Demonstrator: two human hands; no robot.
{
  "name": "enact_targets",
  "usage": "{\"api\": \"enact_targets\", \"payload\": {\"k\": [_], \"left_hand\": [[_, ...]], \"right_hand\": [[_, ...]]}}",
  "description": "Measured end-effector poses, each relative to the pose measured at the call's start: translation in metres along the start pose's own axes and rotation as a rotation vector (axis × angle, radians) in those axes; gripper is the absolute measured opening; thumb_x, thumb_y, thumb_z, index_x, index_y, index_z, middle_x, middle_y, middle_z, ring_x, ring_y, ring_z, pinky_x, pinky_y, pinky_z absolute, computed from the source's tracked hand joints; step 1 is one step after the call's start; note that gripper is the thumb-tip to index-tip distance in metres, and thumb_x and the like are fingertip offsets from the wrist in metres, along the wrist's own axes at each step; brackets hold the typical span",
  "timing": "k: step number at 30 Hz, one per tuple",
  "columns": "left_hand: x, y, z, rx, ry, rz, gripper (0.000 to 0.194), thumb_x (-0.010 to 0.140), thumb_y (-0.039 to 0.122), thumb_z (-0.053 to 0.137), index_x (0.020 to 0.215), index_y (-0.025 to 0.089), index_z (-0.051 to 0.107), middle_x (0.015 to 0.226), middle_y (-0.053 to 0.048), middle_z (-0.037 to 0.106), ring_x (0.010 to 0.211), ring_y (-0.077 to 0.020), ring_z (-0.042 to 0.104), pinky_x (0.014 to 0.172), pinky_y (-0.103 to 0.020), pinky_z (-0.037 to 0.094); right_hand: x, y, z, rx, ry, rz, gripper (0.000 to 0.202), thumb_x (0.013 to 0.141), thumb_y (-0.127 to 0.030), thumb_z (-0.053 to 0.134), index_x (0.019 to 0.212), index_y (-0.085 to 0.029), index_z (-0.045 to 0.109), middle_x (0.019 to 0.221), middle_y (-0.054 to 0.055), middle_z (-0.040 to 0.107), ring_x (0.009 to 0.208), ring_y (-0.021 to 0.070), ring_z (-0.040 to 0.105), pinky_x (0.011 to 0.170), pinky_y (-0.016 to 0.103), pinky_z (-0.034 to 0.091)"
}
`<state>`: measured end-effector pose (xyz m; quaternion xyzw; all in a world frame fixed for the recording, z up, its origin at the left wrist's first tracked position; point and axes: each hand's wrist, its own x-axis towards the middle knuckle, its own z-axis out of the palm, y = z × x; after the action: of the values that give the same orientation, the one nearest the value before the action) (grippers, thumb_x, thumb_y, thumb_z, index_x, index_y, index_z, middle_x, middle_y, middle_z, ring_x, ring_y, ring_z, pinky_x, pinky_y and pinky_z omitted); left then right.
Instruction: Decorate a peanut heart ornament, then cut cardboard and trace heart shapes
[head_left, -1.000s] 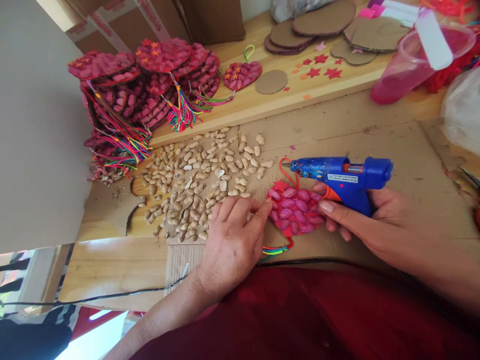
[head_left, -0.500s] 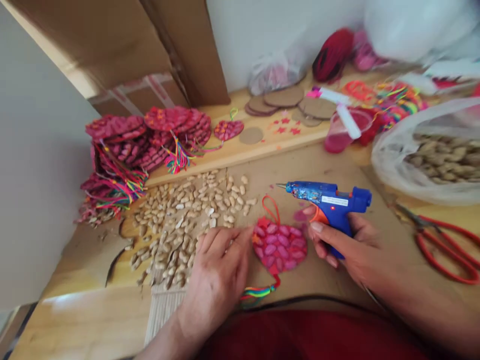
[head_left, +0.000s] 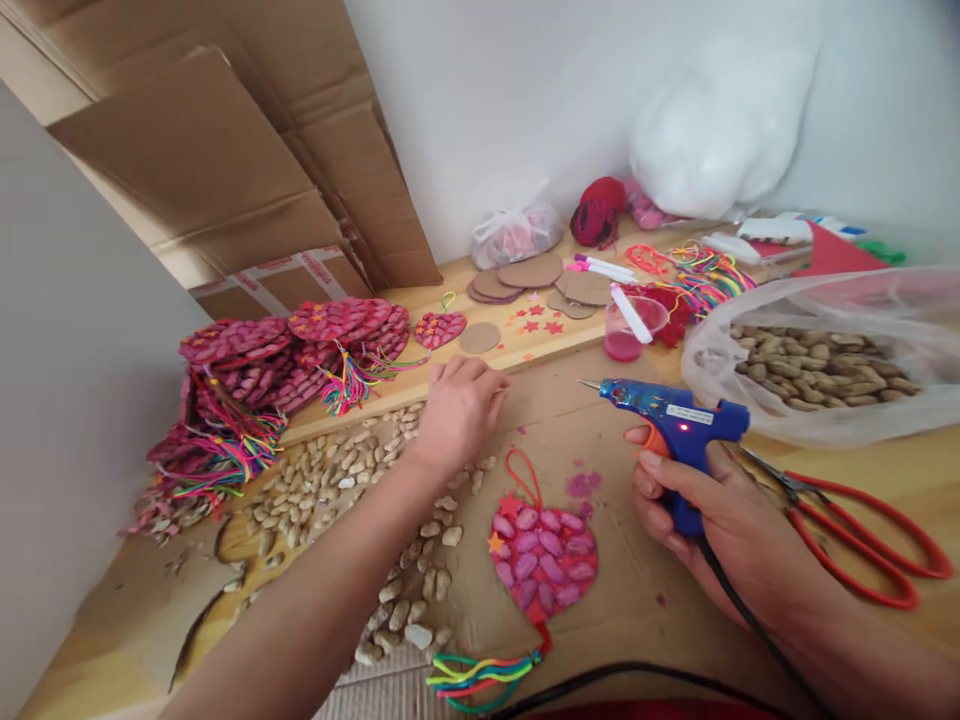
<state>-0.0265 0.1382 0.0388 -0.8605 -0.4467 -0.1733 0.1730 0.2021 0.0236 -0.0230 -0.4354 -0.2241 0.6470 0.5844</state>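
Note:
My right hand (head_left: 682, 495) is wrapped round the handle of a blue glue gun (head_left: 671, 412), its nozzle pointing left and a red light lit. Below and left of the nozzle lies a round pink peanut-covered ornament (head_left: 546, 558) with a red loop, stars and a colourful tassel (head_left: 484, 678). My left hand (head_left: 465, 405) hangs over the far part of the cardboard, near the shelf edge, its fingers curled together; whether anything is between the fingertips is hidden. Small stars (head_left: 534, 325) lie on the wooden ledge beyond it.
Loose peanuts (head_left: 315, 490) spread across the left side. Finished ornaments (head_left: 247, 360) are stacked at the back left. Red-handled scissors (head_left: 862, 530) lie at the right, below a bag of peanuts (head_left: 817, 365). A pink cup (head_left: 626, 335) stands behind the glue gun.
My left hand has moved away from the ornament, forward toward the ledge. My right hand still holds the glue gun. The camera view has tilted up.

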Motion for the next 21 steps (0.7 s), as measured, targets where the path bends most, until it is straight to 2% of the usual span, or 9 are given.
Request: {"api": "enact_targets", "payload": {"k": [3,7,12,15,18,21], "left_hand": [[0.025,-0.002,0.018,0.023,-0.003,0.001,0.011,0.095,0.022,0.064,0.101,0.021,0.074,0.103,-0.008,0.072,0.106,-0.028,0.059,0.087,-0.042,0.037],[0.044,-0.002,0.035,0.02,-0.002,-0.003,0.023,0.092,0.021,0.068,0.114,0.021,0.073,0.108,-0.01,0.07,0.112,-0.031,0.057,0.09,-0.044,0.036],[0.055,0.0,0.047,-0.016,-0.027,-0.029,0.012,0.09,0.019,0.068,0.098,0.019,0.077,0.103,-0.012,0.071,0.112,-0.033,0.056,0.093,-0.047,0.035],[0.058,-0.001,0.05,-0.083,-0.027,-0.068,0.013,0.092,0.02,0.066,0.092,0.019,0.079,0.101,-0.012,0.072,0.113,-0.0328,0.057,0.097,-0.049,0.035],[0.058,0.001,0.049,-0.192,-0.002,-0.133,0.015,0.092,0.021,0.065,0.088,0.019,0.079,0.1,-0.012,0.073,0.115,-0.032,0.058,0.102,-0.05,0.035],[0.048,0.011,0.037,-0.341,0.015,-0.235,0.017,0.094,0.023,0.063,0.09,0.017,0.079,0.097,-0.011,0.076,0.103,-0.0259,0.065,0.095,-0.042,0.045]], "right_hand": [[0.0,0.001,-0.001,-0.003,-0.002,0.023,0.033,0.065,-0.028,0.081,0.095,-0.03,0.066,0.069,-0.004,0.058,0.052,0.0107,0.046,0.043,0.02,0.028],[0.0,0.0,-0.001,-0.012,0.011,0.027,0.033,0.065,-0.028,0.081,0.093,-0.029,0.065,0.068,-0.005,0.058,0.051,0.0103,0.046,0.042,0.019,0.027],[0.001,0.002,0.001,-0.041,0.022,0.018,0.035,0.066,-0.038,0.084,0.092,-0.028,0.062,0.067,-0.005,0.058,0.05,0.0097,0.046,0.041,0.018,0.029],[0.002,0.003,0.001,-0.065,0.031,-0.013,0.039,0.069,-0.048,0.084,0.094,-0.027,0.063,0.067,-0.005,0.057,0.049,0.0093,0.045,0.04,0.018,0.028],[0.002,0.003,0.001,-0.057,0.021,-0.019,0.04,0.07,-0.048,0.084,0.096,-0.026,0.063,0.066,-0.005,0.057,0.048,0.0087,0.044,0.039,0.017,0.027],[0.001,0.0,0.002,-0.042,0.014,-0.025,0.042,0.07,-0.048,0.084,0.099,-0.026,0.063,0.066,-0.005,0.057,0.049,0.0086,0.045,0.039,0.016,0.028]]}}
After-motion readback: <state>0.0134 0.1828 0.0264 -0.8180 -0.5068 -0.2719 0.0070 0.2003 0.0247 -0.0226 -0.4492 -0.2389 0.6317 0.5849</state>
